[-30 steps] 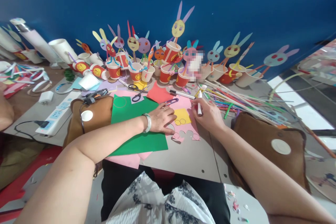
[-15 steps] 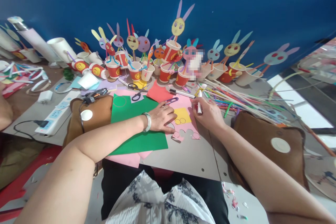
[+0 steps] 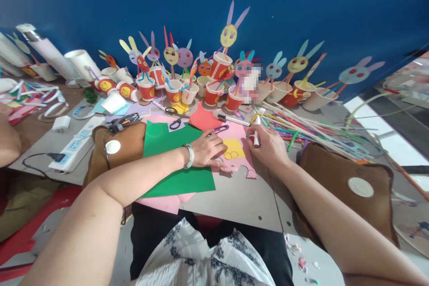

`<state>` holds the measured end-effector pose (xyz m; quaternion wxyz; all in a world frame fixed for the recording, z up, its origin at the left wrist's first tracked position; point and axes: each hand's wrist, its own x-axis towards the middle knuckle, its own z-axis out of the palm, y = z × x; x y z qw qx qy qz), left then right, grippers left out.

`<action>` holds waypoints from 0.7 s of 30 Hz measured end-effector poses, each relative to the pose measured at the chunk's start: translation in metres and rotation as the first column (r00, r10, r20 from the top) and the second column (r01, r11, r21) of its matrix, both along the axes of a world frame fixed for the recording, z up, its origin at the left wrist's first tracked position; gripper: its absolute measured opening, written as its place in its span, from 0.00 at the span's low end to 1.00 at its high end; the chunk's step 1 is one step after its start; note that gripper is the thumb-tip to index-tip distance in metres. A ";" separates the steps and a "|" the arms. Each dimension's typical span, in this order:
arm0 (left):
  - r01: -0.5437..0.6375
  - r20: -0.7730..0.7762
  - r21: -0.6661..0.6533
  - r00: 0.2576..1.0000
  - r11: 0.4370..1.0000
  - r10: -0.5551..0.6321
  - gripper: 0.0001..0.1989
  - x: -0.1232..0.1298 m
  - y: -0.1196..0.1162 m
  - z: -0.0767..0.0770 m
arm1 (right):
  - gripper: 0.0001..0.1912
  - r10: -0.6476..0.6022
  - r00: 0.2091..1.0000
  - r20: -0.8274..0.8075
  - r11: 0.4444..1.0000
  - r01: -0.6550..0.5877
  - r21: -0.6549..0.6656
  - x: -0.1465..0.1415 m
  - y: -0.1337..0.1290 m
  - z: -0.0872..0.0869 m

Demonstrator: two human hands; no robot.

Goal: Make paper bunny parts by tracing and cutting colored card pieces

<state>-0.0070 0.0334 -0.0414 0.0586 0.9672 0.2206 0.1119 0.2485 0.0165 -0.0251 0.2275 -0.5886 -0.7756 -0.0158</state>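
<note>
My left hand (image 3: 208,149) lies open and flat, fingers spread, across the right edge of a green sheet (image 3: 177,178) and onto pink paper (image 3: 236,130). By its fingertips is a slim purple tool (image 3: 220,130), perhaps a craft knife. Just right of that hand, a small yellow paper (image 3: 237,146) with two drawn circles rests on the pink paper, whose near edge has rounded cut-outs. My right hand (image 3: 270,145) grips a white marker (image 3: 257,130), held nearly upright beside the pink paper's right edge. Dark-handled scissors (image 3: 176,123) lie beyond the green sheet.
Paper cups (image 3: 212,94) with paper rabbit figures line the blue wall. Pipe cleaners (image 3: 301,120) spread at the right. Brown cushions (image 3: 345,183) flank the work area. A power strip (image 3: 78,143) lies left, near another person's arm (image 3: 8,143). A black-capped marker (image 3: 234,119) lies behind the pink paper.
The pink paper's near edge has shifted slightly under my left hand, and its circled flaps show less. The marker in my right hand is turned a little. Both hands stay almost in place.
</note>
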 end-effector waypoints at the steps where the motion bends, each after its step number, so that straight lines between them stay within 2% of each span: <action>1: -0.005 0.003 0.001 1.000 1.000 0.005 0.31 0.000 0.000 0.000 | 0.11 -0.001 1.000 -0.008 1.000 0.001 0.002 0.000 0.000 0.000; 7: -0.020 0.030 0.006 0.999 1.000 0.020 0.32 -0.001 0.002 0.000 | 0.09 0.034 0.999 -0.032 0.999 -0.032 0.044 -0.001 -0.001 0.002; 15: -0.008 0.043 0.022 0.999 1.000 0.007 0.30 -0.001 0.002 0.000 | 0.10 0.139 0.990 -0.025 0.988 -0.137 0.070 0.000 0.002 -0.004; 21: -0.010 0.069 0.022 0.998 1.000 0.008 0.30 0.000 0.002 -0.001 | 0.13 0.176 0.984 -0.023 0.984 -0.175 0.022 0.001 0.003 -0.008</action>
